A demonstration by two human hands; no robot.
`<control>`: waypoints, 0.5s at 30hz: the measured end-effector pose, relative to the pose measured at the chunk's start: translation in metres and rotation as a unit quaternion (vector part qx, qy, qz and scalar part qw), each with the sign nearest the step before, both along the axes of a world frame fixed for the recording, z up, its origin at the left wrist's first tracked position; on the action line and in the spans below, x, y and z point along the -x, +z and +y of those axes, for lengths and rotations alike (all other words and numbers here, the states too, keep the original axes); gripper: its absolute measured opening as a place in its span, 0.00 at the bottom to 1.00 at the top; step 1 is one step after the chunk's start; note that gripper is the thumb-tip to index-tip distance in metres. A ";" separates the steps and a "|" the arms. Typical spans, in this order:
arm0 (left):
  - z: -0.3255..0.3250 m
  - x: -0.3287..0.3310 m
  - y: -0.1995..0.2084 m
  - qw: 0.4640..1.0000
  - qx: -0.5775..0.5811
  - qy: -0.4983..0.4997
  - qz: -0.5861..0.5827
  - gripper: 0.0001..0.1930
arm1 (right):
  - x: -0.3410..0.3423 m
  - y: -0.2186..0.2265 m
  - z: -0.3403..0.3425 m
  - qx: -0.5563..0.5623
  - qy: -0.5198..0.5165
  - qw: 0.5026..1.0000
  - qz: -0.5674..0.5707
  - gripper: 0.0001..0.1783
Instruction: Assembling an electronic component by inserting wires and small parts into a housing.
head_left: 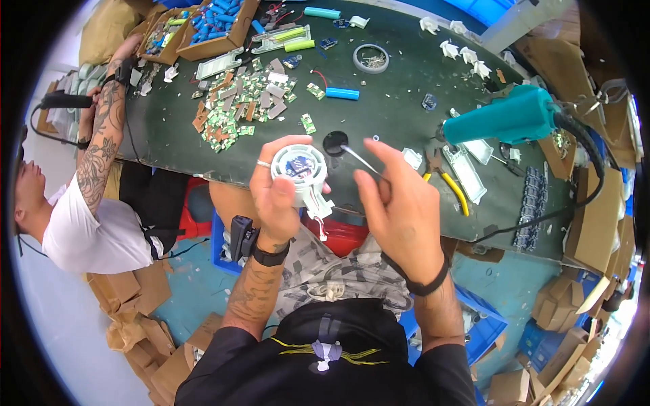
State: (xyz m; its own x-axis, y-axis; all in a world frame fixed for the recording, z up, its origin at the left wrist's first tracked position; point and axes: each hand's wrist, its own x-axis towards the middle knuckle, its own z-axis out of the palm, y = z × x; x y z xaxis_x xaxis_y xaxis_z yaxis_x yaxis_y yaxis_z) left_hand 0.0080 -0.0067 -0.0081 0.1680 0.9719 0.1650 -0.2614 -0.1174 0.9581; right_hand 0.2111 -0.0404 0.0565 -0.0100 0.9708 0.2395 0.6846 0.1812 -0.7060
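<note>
"Head view, and straight to the middle: a round pale housing [315, 183] is being held up by the left hand [274, 203], just off the near edge of the dark green table [399, 101]!"

"How is it gripped?"

"Clasped from the side! The thumb is laid along its left rim, a fingertip shows at its right, and the ringed face is turned up, with a blue circuit board [298, 166] seen inside. From the lower end, a short white lead [321, 231] is left to dangle."

"And the right hand [404, 213]?"

"Held to the right of the housing, well clear of contact! Thumb and index finger are parted, and between them a thin white stick [362, 158] is seen, its far tip set over a black disc [334, 141]. Whether the stick is gripped or merely passed over cannot be told."

"So the housing is touched by one hand only?"

"By the left alone; a gap is left between it and the right fingers, and the disc is placed beyond that gap, on the table."

"What is found around them?"

"Beyond the left hand, green circuit boards [233, 105] are heaped; to the right of the right hand, yellow-handled pliers [436, 164] are laid down, with a teal power tool [501, 118] seen farther out. At far left, a co-worker in a white shirt [98, 233] is seated by the table!"
</note>
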 end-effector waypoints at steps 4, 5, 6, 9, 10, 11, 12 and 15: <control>-0.001 0.002 -0.003 0.996 0.009 0.057 -0.071 0.45 | 0.012 -0.009 0.028 -0.024 0.049 0.984 -0.167 0.31; 0.000 0.005 -0.005 0.996 0.004 0.048 -0.076 0.45 | 0.017 -0.013 0.033 0.015 0.050 0.981 -0.189 0.33; 0.000 0.006 -0.007 0.996 0.000 0.040 -0.079 0.45 | 0.017 -0.015 0.033 0.013 0.046 0.980 -0.191 0.33; -0.003 0.006 -0.011 0.998 -0.029 -0.009 -0.054 0.45 | 0.021 -0.023 0.034 0.058 0.068 0.967 -0.237 0.23; -0.005 0.006 -0.010 0.999 -0.018 -0.012 -0.046 0.43 | 0.022 -0.023 0.034 0.057 0.070 0.968 -0.234 0.23; -0.005 0.006 -0.010 0.999 -0.026 -0.017 -0.043 0.43 | 0.021 -0.023 0.033 0.057 0.060 0.973 -0.214 0.22; -0.006 0.006 -0.012 0.998 -0.033 -0.021 -0.039 0.42 | 0.021 -0.023 0.032 0.059 0.051 0.978 -0.194 0.20; -0.009 0.006 -0.009 0.998 -0.036 -0.024 -0.053 0.41 | 0.020 -0.017 0.022 0.045 0.024 0.987 -0.149 0.20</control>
